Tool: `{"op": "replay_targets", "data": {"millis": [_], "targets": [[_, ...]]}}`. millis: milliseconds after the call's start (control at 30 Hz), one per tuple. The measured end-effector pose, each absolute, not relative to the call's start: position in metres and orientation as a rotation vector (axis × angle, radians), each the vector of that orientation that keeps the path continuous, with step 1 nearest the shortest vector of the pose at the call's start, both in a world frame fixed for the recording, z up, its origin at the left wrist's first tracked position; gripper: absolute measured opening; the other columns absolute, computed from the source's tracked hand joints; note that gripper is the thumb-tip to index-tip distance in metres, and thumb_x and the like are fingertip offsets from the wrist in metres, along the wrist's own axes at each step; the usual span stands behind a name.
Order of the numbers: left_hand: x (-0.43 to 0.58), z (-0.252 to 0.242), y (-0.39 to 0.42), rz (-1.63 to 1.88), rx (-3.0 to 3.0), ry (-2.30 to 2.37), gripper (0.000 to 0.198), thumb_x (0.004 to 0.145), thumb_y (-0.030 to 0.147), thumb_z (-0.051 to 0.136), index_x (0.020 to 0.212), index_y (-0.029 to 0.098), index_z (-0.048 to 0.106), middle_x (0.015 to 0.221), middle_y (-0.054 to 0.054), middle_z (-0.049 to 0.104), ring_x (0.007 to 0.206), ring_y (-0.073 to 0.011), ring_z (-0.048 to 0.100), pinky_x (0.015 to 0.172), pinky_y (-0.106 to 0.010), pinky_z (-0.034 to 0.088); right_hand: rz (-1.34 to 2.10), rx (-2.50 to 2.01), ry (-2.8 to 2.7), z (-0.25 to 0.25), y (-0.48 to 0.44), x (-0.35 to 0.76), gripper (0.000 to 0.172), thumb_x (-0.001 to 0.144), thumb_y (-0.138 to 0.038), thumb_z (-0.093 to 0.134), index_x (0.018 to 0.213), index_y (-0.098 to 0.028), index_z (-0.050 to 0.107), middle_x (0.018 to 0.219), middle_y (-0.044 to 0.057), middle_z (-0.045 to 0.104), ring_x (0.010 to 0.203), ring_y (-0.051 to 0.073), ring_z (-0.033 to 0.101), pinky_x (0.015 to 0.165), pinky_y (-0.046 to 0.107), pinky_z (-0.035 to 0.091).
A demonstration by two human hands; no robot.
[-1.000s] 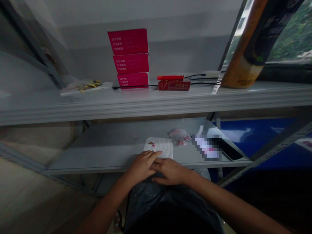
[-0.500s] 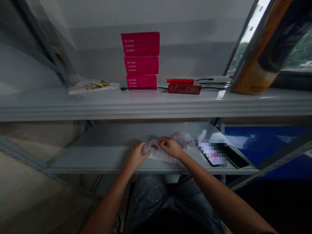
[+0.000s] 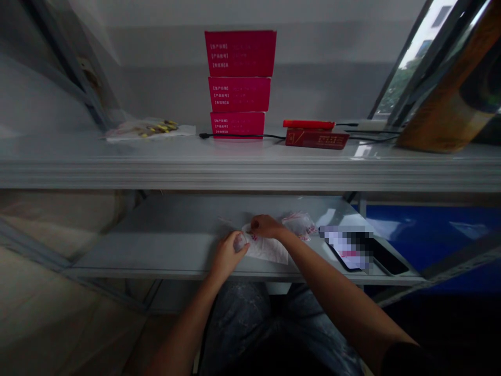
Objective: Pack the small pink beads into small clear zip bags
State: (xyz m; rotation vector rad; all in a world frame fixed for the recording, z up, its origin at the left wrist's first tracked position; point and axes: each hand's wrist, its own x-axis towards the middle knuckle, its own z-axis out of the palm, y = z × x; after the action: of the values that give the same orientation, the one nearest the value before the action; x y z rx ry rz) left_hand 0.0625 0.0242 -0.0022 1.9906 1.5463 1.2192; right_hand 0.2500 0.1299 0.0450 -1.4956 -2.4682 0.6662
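My left hand point(image 3: 229, 254) is closed around a small clear round container point(image 3: 240, 241), thumb on its near side and fingers behind it. My right hand point(image 3: 266, 226) is just to the right and a little farther back, fingers curled down and pressed together; whatever they hold, if anything, is hidden. Small dark and reddish bits point(image 3: 254, 237) show below the right fingers, too small to name. They lie by a thin white sheet or bag point(image 3: 272, 251) spread on the lower shelf point(image 3: 156, 253).
Clear bags with red print point(image 3: 299, 224) lie right of my right hand. Farther right are a phone with a blurred screen point(image 3: 346, 253) and a dark phone point(image 3: 387, 256). On the upper shelf point(image 3: 176, 169) stand stacked pink boxes point(image 3: 240, 94), a red box point(image 3: 317, 139) and a yellow-and-black pile point(image 3: 158, 128).
My right hand has turned over and curled farther, its fingers now more hidden above the bits. My left hand keeps hold of the clear container. The view has shifted slightly.
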Motion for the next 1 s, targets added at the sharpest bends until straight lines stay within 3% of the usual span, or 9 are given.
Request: {"op": "replay_targets", "data": {"millis": [467, 833, 1000], "targets": [[0.065, 0.0, 0.022, 1.147, 2.061, 1.595, 0.025, 0.086, 0.027, 0.074, 0.11, 0.025, 0.068, 0.102, -0.005, 0.074, 0.094, -0.0228, 0.068, 0.087, -0.035, 0.052, 0.602, -1.538, -2.492, 0.046, 0.131, 0.254, 0.021, 0.086, -0.013, 0.07, 0.103, -0.017, 0.081, 0.109, 0.011, 0.081, 0.1, 0.024, 0.075, 0.08, 0.024, 0.051], [0.066, 0.002, 0.023, 1.078, 2.119, 1.621, 0.025, 0.086, 0.028, 0.075, 0.11, 0.023, 0.069, 0.101, -0.008, 0.075, 0.095, -0.0268, 0.068, 0.088, -0.039, 0.05, 0.594, -1.563, -2.438, 0.052, 0.133, 0.257, 0.017, 0.088, -0.015, 0.067, 0.096, -0.014, 0.081, 0.103, 0.012, 0.081, 0.096, 0.023, 0.075, 0.08, 0.025, 0.051], [0.066, 0.004, 0.022, 1.099, 2.082, 1.603, 0.027, 0.085, 0.028, 0.076, 0.111, 0.024, 0.07, 0.104, -0.008, 0.075, 0.096, -0.0261, 0.069, 0.089, -0.037, 0.05, 0.765, -1.37, -2.222, 0.054, 0.129, 0.269, 0.018, 0.089, -0.016, 0.064, 0.098, -0.014, 0.079, 0.1, 0.01, 0.08, 0.09, 0.021, 0.074, 0.077, 0.024, 0.052]]}}
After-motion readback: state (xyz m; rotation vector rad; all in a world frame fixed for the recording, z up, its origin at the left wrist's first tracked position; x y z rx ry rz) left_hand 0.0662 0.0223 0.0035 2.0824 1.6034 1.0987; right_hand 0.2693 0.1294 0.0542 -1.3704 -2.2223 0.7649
